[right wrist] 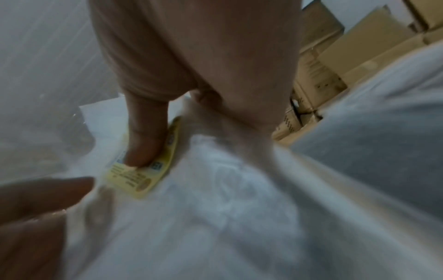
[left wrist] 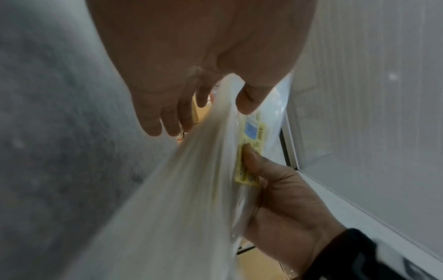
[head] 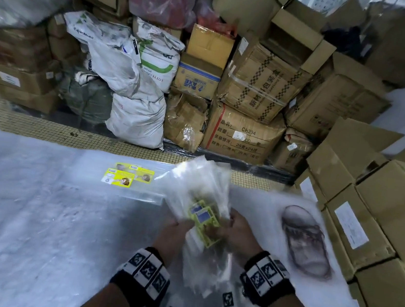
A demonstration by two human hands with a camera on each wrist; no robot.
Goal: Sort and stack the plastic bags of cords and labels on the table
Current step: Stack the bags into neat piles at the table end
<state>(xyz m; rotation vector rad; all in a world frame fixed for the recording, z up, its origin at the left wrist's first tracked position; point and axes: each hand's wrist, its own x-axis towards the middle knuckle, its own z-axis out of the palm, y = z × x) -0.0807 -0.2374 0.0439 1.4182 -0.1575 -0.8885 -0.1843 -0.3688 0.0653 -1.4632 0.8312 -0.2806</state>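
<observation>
A thick bundle of clear plastic bags [head: 201,196] with yellow labels [head: 205,217] stands upright above the table's near middle, held by both hands. My left hand [head: 182,225] grips the bundle [left wrist: 191,180] from the left, thumb on one face and fingers [left wrist: 167,117] on the other. From the right, my right hand [head: 228,223] pinches it, the thumb [right wrist: 143,142] pressing on a yellow label [right wrist: 139,180]. Several flat bags with yellow labels [head: 127,176] lie together on the table, to the left of and beyond the bundle.
A white foam sheet [head: 36,209] covers the table. A dark shoe-shaped object [head: 305,242] lies at the right. Stacked cardboard boxes [head: 380,213] border the right edge. More boxes and white sacks [head: 138,89] are piled on the floor behind.
</observation>
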